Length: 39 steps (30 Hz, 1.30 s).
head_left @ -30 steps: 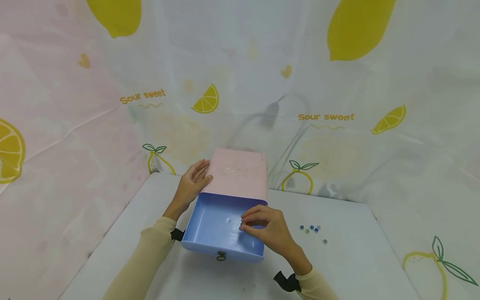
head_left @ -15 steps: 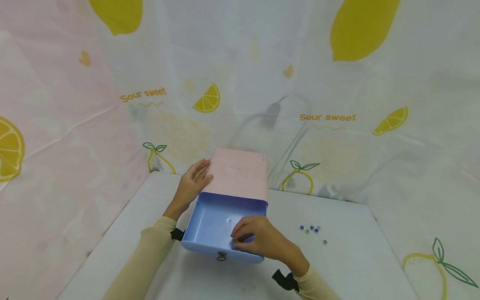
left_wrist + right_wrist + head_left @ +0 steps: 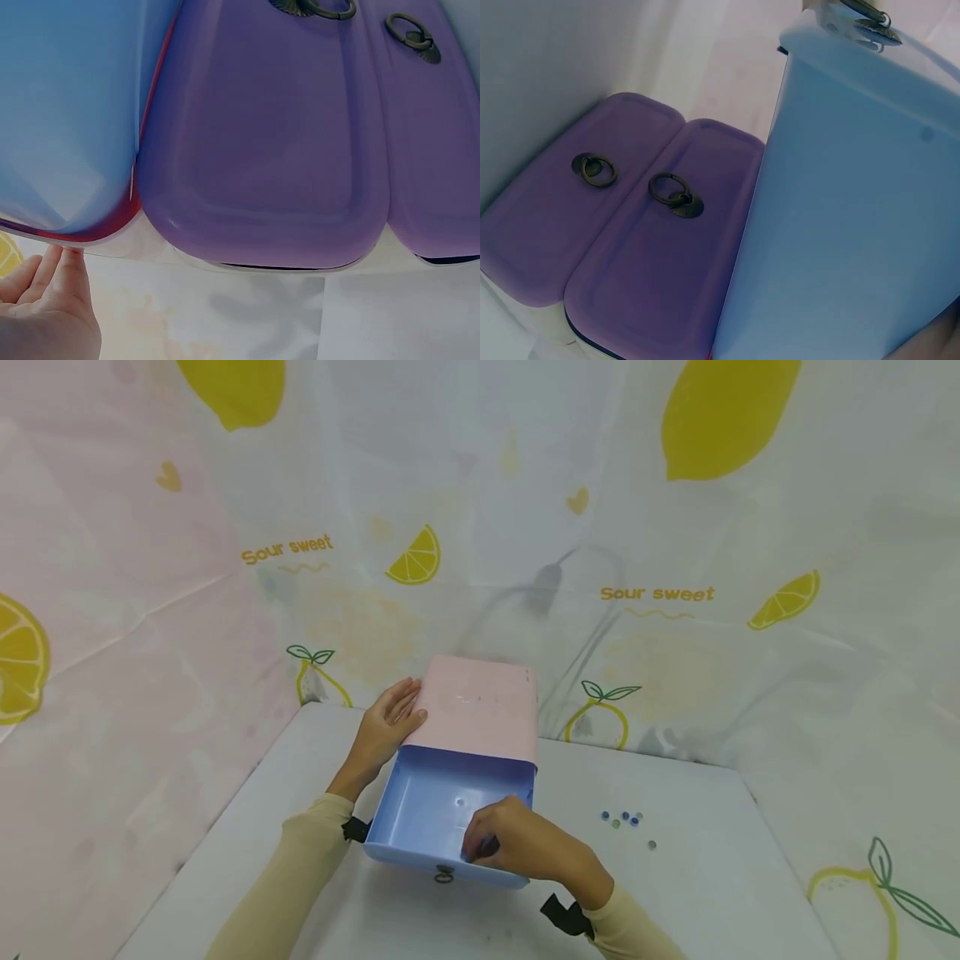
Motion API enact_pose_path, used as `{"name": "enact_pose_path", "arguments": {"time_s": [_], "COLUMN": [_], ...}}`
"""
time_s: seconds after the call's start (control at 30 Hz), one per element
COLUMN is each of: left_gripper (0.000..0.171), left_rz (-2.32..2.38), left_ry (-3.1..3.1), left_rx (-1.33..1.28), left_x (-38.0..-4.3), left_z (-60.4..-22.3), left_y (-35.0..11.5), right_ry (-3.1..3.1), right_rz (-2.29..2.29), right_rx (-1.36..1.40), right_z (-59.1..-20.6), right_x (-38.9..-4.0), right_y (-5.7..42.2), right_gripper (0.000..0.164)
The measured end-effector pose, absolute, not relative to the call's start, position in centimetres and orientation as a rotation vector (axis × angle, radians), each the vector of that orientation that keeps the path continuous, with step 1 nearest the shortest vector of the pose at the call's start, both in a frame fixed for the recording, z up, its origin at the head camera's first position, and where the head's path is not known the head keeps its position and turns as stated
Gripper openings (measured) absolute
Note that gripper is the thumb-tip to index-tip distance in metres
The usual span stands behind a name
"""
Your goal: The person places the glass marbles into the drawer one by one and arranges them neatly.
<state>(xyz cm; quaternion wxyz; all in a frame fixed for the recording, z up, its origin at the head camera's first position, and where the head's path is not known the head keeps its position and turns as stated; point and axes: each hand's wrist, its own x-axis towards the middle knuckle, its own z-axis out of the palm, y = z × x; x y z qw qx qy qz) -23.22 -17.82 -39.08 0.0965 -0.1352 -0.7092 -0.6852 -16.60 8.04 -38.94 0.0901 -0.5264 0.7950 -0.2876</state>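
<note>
A small pink-topped drawer cabinet [image 3: 476, 706] stands on the table with its light blue drawer [image 3: 420, 802] pulled out. My left hand [image 3: 382, 727] rests against the cabinet's left side, fingers extended; the left wrist view shows its fingertips at the edge beside the blue drawer. Inside the drawer's front right corner is my right hand [image 3: 517, 839], fingers bent downward toward the floor of the drawer. Its fingertips are low behind the drawer front, and I cannot tell whether a bead is between them. Several small glass beads [image 3: 634, 822], blue, greenish and clear, lie on the table to the right.
Below the blue drawer, two purple drawer fronts [image 3: 262, 135] with brass ring pulls are closed. A ring pull [image 3: 444, 874] hangs on the blue drawer's front. A lemon-printed cloth [image 3: 510, 568] lines the walls around the white table [image 3: 600, 893].
My right hand has moved down and slightly left, from above the drawer, where it pinched a small bead, to low inside its front right corner. The left hand has stayed in place.
</note>
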Motion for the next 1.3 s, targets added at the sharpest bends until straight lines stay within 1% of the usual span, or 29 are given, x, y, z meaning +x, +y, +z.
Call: {"name": "enact_pose_path", "arguments": {"time_s": [0.3,0.63,1.0,1.3], "left_gripper": [0.068,0.068,0.068,0.068], "left_rz": [-2.053,-2.043,-2.049,-2.068], "left_ry": [-2.081,-2.077,-2.082,-2.069], "left_rx": [-0.407,-0.414,-0.393,-0.4], "left_x": [-23.2,-23.3,-23.2,-23.3], "left_z": [-39.1,-39.1,-39.0,-39.0], "left_y": [-17.7,-17.7,-17.7,-17.7], "right_ry": [2.395,2.409,2.357,2.282], "right_rz": [-0.795,-0.829,-1.06,-1.377], "right_rx": [-1.591,-1.652,-1.784,-1.757], "right_z": [-38.7,-38.7,-39.2,-39.0], "right_x": [-16.5,-16.5,-16.6,-16.5], "right_y": [8.1,8.3,8.7,9.7], "right_gripper": [0.006,0.004,0.003,0.014]}}
